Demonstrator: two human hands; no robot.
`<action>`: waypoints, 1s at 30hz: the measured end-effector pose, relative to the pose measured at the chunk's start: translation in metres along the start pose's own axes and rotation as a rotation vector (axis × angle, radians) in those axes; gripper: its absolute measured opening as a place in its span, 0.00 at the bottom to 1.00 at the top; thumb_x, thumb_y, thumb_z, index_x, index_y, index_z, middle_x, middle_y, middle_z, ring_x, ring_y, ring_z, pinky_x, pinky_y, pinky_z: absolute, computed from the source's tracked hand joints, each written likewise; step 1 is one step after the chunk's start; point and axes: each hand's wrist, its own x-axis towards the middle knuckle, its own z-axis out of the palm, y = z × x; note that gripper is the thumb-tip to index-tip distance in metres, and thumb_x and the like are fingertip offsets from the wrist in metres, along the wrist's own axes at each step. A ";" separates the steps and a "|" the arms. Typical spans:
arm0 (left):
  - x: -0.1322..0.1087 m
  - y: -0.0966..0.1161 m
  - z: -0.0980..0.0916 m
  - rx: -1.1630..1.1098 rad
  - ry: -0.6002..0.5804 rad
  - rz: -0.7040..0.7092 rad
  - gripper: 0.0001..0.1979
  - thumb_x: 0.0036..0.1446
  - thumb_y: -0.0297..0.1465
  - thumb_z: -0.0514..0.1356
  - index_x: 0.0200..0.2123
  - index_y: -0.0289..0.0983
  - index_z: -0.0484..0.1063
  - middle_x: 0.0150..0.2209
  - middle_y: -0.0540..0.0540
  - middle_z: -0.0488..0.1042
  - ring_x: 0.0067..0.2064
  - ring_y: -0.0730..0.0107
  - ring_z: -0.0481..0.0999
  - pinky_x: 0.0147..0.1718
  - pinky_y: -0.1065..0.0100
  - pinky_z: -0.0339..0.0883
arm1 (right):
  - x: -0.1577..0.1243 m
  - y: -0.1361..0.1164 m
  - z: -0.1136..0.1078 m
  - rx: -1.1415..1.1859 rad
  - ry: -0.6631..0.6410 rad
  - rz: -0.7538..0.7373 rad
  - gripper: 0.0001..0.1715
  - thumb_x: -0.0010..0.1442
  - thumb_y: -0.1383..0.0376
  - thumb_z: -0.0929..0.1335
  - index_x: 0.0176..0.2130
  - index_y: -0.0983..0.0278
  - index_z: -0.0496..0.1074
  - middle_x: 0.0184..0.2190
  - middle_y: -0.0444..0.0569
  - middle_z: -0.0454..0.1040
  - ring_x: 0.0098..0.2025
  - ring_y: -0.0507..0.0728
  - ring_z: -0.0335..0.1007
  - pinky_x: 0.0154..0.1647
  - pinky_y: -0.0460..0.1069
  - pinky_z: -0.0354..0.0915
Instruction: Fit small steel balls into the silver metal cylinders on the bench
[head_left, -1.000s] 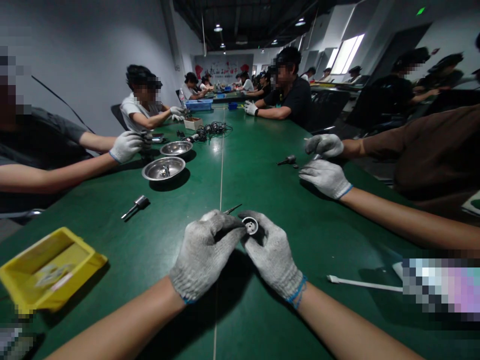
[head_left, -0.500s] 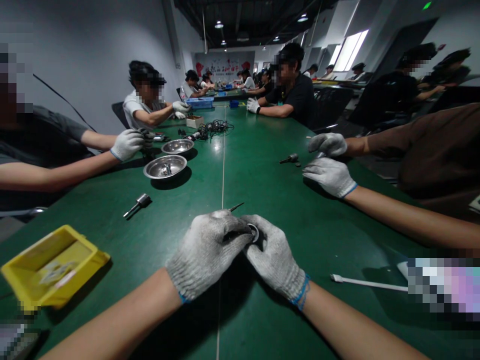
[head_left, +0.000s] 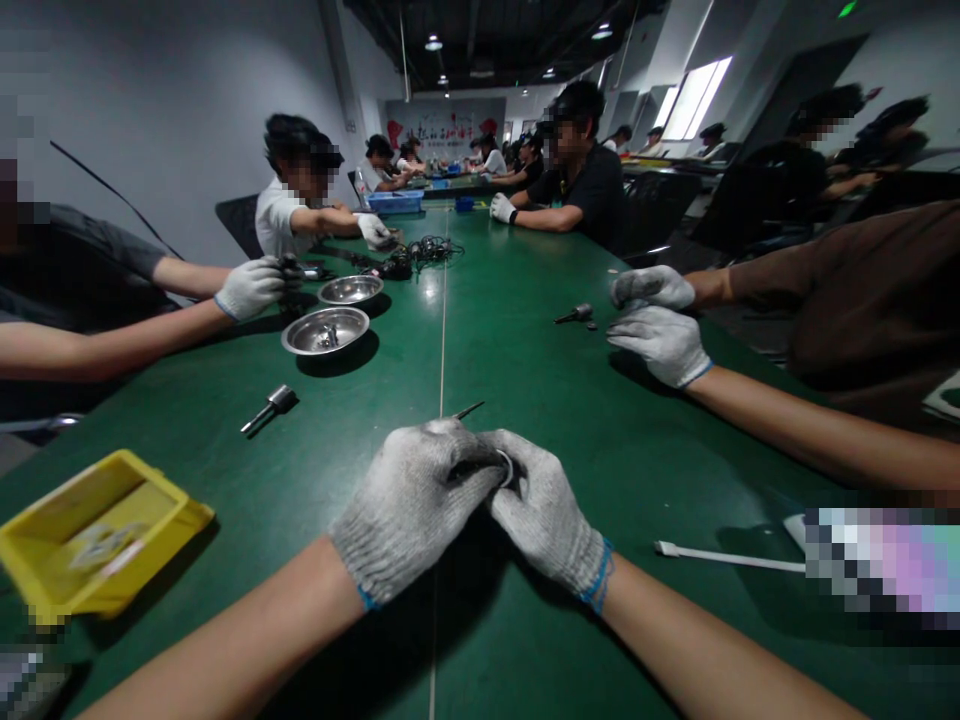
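Both my hands wear white knitted gloves with blue cuff threads and meet above the green table. My left hand is closed, and the thin pointed metal tip of a slender tool sticks out past its knuckles; the rest of that tool is hidden. Its fingertips press against a small ring, a light-rimmed round part. Closed around the far side of this ring is my right hand. Only a curved edge of the ring shows between the fingers, so what lies inside it cannot be made out.
A yellow bin with small pale parts stands at left, near a metal cylinder with a shaft. Beyond are two steel bowls and tangled black cables. At right lie a white cable and a co-worker's gloved hands.
The ring in my fingers has turned, showing a narrower arc. My hands stay nearly in place. A person at the far left has reached forward toward the small box by the cables.
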 end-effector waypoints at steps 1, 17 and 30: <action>0.000 0.000 0.000 0.008 0.000 -0.004 0.06 0.61 0.23 0.66 0.39 0.37 0.84 0.36 0.48 0.83 0.36 0.68 0.82 0.36 0.68 0.74 | 0.000 0.000 0.000 -0.002 -0.001 0.002 0.22 0.48 0.75 0.65 0.41 0.62 0.77 0.38 0.50 0.82 0.41 0.60 0.80 0.46 0.52 0.76; 0.000 -0.001 0.002 0.137 -0.080 -0.028 0.07 0.65 0.27 0.63 0.40 0.38 0.83 0.38 0.45 0.82 0.37 0.63 0.82 0.38 0.65 0.74 | 0.002 0.001 0.004 -0.059 0.043 -0.070 0.22 0.48 0.76 0.64 0.41 0.63 0.77 0.37 0.49 0.81 0.40 0.58 0.80 0.44 0.51 0.76; 0.000 0.003 0.015 0.019 0.085 -0.243 0.08 0.63 0.26 0.62 0.37 0.39 0.83 0.35 0.48 0.83 0.36 0.66 0.81 0.36 0.67 0.71 | 0.000 0.006 0.011 -0.253 0.147 -0.070 0.20 0.54 0.74 0.65 0.45 0.61 0.77 0.39 0.51 0.82 0.43 0.60 0.80 0.47 0.54 0.77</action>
